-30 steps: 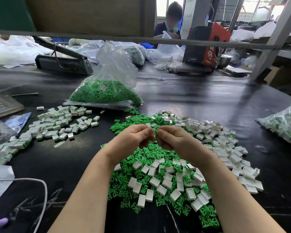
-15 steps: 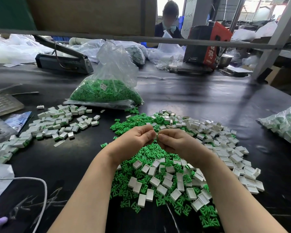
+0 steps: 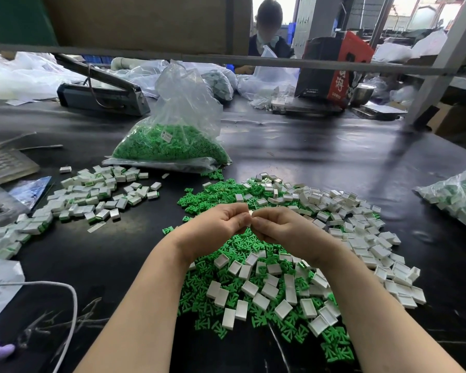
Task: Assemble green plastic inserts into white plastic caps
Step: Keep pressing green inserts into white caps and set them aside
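My left hand (image 3: 213,228) and my right hand (image 3: 283,228) meet fingertip to fingertip above a heap of loose green inserts (image 3: 242,267). Between the fingertips a small white cap (image 3: 250,212) shows; both hands pinch it, and most of it is hidden by the fingers. Whether a green insert sits in it I cannot tell. Loose white caps (image 3: 361,238) spread across the heap to the right and in front. A pile of assembled caps (image 3: 92,197) with green showing lies to the left.
A clear bag of green inserts (image 3: 170,144) stands behind the heap. Another bag of parts (image 3: 457,195) lies at the right edge. A heat sealer (image 3: 102,95), keypad (image 3: 3,162), white cable (image 3: 65,292) and papers sit at the left. A person sits beyond the black table (image 3: 320,157).
Both hands have stayed together over the heap, dropping slightly lower in view. The fingertips have shifted a little around the small piece between them.
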A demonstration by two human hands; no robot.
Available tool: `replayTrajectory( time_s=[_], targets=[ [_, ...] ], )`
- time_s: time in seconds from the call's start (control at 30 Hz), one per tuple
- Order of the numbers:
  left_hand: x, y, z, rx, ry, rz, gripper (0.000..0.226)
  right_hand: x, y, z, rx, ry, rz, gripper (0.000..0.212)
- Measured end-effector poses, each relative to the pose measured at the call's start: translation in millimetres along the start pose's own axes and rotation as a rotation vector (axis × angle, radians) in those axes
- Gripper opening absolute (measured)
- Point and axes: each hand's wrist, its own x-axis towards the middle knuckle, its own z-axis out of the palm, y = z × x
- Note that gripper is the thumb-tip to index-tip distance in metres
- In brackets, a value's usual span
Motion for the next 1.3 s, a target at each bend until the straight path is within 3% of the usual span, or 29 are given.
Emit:
replayTrajectory(
  time_s=[0.2,0.4,0.57,0.8,1.03,1.3],
  targets=[
    [0,-2,-3,-0.05,0.062,0.013,0.021,1,-2,3,0.033,0.057,-0.012,0.027],
    [2,1,-6,0.085,0.174,0.085,0.015,1,-6,0,0.122,0.098,-0.049,0.028],
    [0,3,-8,0.017,0.241,0.128,0.01,-1,-5,-1,0.183,0.13,-0.069,0.031],
    [5,5,2,-0.131,0.356,0.124,0.011,4,-4,7,0.487,0.059,0.17,0.069],
    [7,7,8,-0.309,0.372,0.151,0.008,10,-9,19,0.906,0.105,0.08,0.046],
    [7,9,8,-0.388,0.365,0.177,0.01,12,-13,26,1.005,0.144,0.037,0.038]
  ],
)
